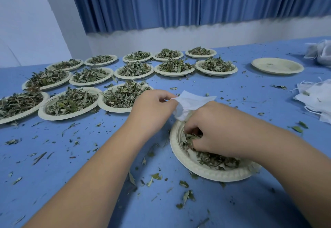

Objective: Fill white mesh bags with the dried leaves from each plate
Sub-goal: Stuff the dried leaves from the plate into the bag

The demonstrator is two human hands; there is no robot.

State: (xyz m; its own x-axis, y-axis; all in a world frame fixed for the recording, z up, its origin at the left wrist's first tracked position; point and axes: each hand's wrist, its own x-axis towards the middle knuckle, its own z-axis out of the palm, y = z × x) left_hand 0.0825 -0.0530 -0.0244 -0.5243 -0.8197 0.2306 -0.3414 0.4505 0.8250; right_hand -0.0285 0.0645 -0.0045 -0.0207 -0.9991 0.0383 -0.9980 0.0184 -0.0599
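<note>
- Blue desk (75, 170), crumbs (156, 176) everywhere lol. Why's your left hand (152, 109) pinching the mesh bag (195, 100) right at the plate (195, 170) rim?
- Probably so spills land back there while your right hand (215, 131) clutches dried leaves (216, 159).

I see a white bag (191, 100), crumpled and held up just past the near plate (211, 175). That cream plate holds a few dry green leaves (213, 159). Many full plates (111, 109) sit in rows far left. On the right lie spare bags (317, 98).
</note>
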